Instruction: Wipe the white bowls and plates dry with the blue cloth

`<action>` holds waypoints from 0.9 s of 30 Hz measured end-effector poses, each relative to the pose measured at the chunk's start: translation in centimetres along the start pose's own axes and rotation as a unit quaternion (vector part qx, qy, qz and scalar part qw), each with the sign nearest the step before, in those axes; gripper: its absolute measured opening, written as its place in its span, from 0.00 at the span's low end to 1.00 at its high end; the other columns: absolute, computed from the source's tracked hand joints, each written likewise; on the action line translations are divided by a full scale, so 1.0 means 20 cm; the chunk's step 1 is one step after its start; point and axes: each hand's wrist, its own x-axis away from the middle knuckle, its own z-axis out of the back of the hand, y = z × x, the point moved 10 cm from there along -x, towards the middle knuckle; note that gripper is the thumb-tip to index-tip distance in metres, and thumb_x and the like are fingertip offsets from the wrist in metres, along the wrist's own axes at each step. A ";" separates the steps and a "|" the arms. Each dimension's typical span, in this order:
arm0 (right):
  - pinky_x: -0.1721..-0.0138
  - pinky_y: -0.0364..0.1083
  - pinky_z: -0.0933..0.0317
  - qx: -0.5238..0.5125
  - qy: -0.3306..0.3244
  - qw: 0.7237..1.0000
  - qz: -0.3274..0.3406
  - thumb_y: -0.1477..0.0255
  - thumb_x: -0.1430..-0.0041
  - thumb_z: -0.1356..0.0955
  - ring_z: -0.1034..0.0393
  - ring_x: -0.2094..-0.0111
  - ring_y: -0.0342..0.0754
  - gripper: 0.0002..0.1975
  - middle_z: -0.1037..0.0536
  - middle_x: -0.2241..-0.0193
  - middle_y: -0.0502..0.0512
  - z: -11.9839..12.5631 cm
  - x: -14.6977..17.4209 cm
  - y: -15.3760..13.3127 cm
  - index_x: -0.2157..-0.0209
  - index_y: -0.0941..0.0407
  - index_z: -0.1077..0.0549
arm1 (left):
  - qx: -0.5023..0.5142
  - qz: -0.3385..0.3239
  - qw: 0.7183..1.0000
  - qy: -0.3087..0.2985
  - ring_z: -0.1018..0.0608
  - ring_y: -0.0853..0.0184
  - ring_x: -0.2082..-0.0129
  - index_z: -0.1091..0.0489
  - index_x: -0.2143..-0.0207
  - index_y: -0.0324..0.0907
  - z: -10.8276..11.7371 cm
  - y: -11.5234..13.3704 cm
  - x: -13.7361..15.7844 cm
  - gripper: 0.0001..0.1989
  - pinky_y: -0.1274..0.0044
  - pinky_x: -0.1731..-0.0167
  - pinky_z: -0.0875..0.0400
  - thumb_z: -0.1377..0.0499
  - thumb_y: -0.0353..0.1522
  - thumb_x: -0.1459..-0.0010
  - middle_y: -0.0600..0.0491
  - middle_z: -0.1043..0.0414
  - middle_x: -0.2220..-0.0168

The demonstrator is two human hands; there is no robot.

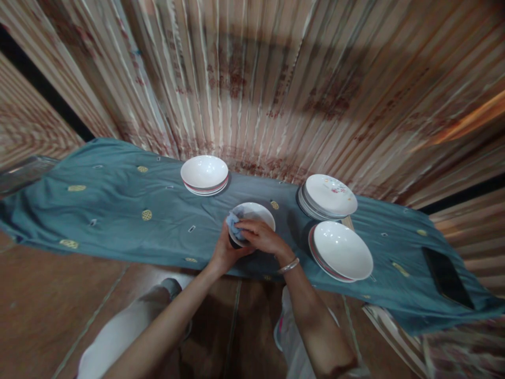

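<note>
Near the front edge of the cloth-covered table, a white bowl (pixel 258 210) is held slightly tilted. My left hand (pixel 226 252) grips its near left rim, closed around the side. A crumpled light blue cloth (pixel 233 223) lies against the inside left of the bowl. My right hand (pixel 260 237), with a silver bangle at the wrist, presses the cloth to the bowl with closed fingers. Part of the bowl's near side is hidden by both hands.
White bowls (pixel 205 171) are stacked at the back left. On the right stand a pile of floral plates (pixel 331 195) and another bowl stack (pixel 343 250). A dark phone (pixel 447 276) lies at the far right of the teal tablecloth (pixel 118 210). Curtains (pixel 252 79) hang behind.
</note>
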 end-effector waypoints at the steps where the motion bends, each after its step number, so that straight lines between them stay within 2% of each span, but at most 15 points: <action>1: 0.41 0.52 0.38 -0.014 -0.010 1.000 0.001 0.77 0.38 0.34 0.28 0.45 0.52 0.18 0.21 0.48 0.56 0.00 0.00 -0.01 0.49 0.54 0.22 | 0.011 -0.001 1.000 -0.002 0.28 0.54 0.40 0.47 0.35 0.42 0.00 0.01 0.00 0.54 0.64 0.39 0.37 0.27 0.38 0.62 0.43 0.32 0.39; 4: 0.51 0.47 0.33 -0.053 -0.040 0.998 -0.018 0.75 0.39 0.33 0.23 0.56 0.50 0.14 0.17 0.57 0.55 0.00 0.01 -0.02 0.53 0.55 0.19 | 0.036 -0.003 0.999 0.000 0.27 0.55 0.42 0.45 0.36 0.43 -0.01 0.03 0.00 0.53 0.65 0.41 0.35 0.26 0.38 0.64 0.45 0.30 0.41; 7: 0.61 0.43 0.35 -0.062 -0.055 0.996 -0.044 0.74 0.40 0.31 0.24 0.65 0.46 0.11 0.16 0.64 0.53 0.01 0.03 -0.02 0.57 0.57 0.18 | 0.022 0.012 1.000 0.007 0.28 0.55 0.41 0.46 0.35 0.44 0.01 0.01 0.00 0.55 0.65 0.41 0.35 0.26 0.37 0.66 0.46 0.30 0.42; 12: 0.67 0.41 0.42 0.029 -0.069 0.994 -0.083 0.75 0.41 0.31 0.28 0.70 0.44 0.08 0.18 0.71 0.51 0.03 0.05 -0.04 0.64 0.57 0.17 | 0.008 0.010 1.000 -0.003 0.25 0.56 0.44 0.51 0.33 0.44 0.01 -0.01 0.00 0.59 0.65 0.43 0.32 0.26 0.35 0.66 0.45 0.29 0.43; 16: 0.64 0.42 0.41 0.168 -0.071 0.976 -0.118 0.74 0.39 0.33 0.26 0.66 0.47 0.10 0.17 0.69 0.55 0.07 0.09 -0.10 0.68 0.57 0.18 | 0.000 -0.011 1.000 -0.005 0.25 0.56 0.45 0.50 0.33 0.44 0.00 0.01 0.00 0.57 0.65 0.44 0.31 0.26 0.37 0.64 0.46 0.28 0.44; 21: 0.55 0.45 0.37 0.316 -0.053 0.931 -0.177 0.76 0.38 0.35 0.24 0.57 0.52 0.11 0.17 0.63 0.62 0.10 0.12 -0.10 0.63 0.59 0.20 | -0.001 -0.020 1.000 -0.004 0.26 0.55 0.45 0.49 0.33 0.43 0.00 0.04 0.00 0.57 0.64 0.43 0.32 0.26 0.39 0.64 0.45 0.29 0.42; 27: 0.48 0.48 0.37 0.391 0.016 0.906 -0.163 0.78 0.36 0.37 0.25 0.56 0.52 0.11 0.18 0.63 0.63 0.11 0.12 -0.06 0.62 0.59 0.21 | -0.021 -0.015 1.000 0.011 0.29 0.54 0.42 0.50 0.33 0.45 0.02 0.02 0.00 0.59 0.62 0.40 0.36 0.25 0.39 0.66 0.45 0.32 0.41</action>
